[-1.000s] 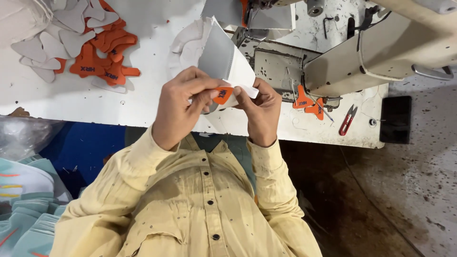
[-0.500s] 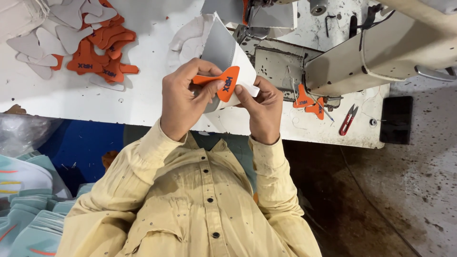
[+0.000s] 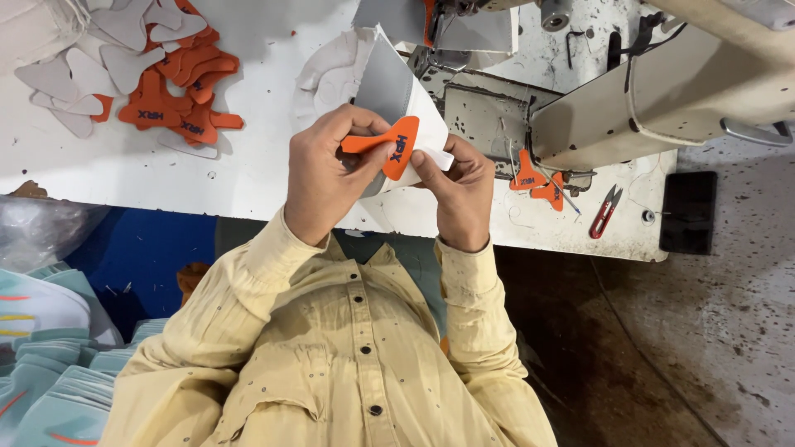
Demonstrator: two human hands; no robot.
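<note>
Hands meet above the near edge of a white worktable (image 3: 248,178). The left hand (image 3: 327,178) pinches an orange tab-shaped patch (image 3: 389,145) between thumb and fingers, pressing it against a folded grey and white fabric piece (image 3: 393,91). The right hand (image 3: 460,190) grips that same piece from the other side, thumb touching the patch's lower end. A sewing machine (image 3: 629,99) stands just beyond, with red thread snips (image 3: 603,213) beside it and a heap of orange and grey cut pieces (image 3: 145,74) well apart.
</note>
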